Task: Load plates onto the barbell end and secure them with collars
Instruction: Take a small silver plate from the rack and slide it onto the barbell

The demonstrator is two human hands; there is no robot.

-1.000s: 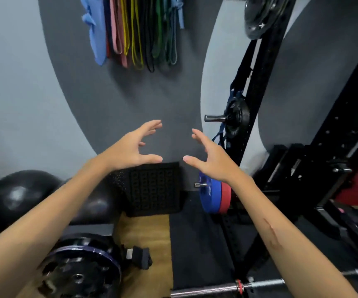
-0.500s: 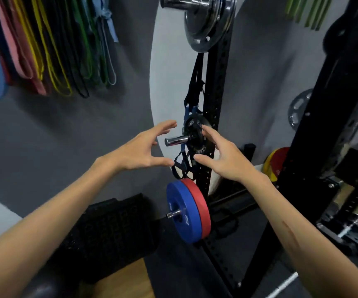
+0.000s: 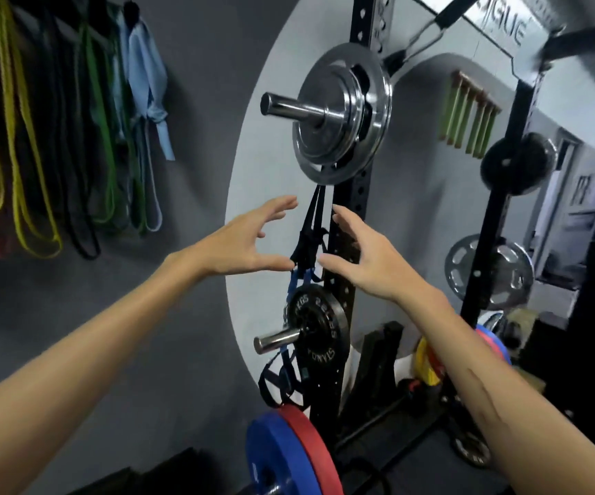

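Chrome plates (image 3: 342, 116) hang on a storage peg high on the black rack upright (image 3: 351, 223). Below them a small black plate (image 3: 319, 325) sits on a second peg, and a blue plate (image 3: 271, 455) with a red plate (image 3: 310, 444) behind it sits on the lowest peg. My left hand (image 3: 242, 241) and my right hand (image 3: 364, 255) are raised side by side just under the chrome plates, palms facing each other, fingers spread, holding nothing. Black straps (image 3: 310, 237) hang between the two hands. No barbell or collar shows.
Coloured resistance bands (image 3: 38, 137) hang on the grey wall at left. More plates hang on a second upright at right: a black one (image 3: 517, 162) and a chrome one (image 3: 489, 271). Yellow, blue and red plates (image 3: 428, 366) stand low behind my right forearm.
The view has swung up and to the right, from the floor to the rack's upper pegs. Both hands have risen with it, from the small black plate toward the chrome plates, still empty.
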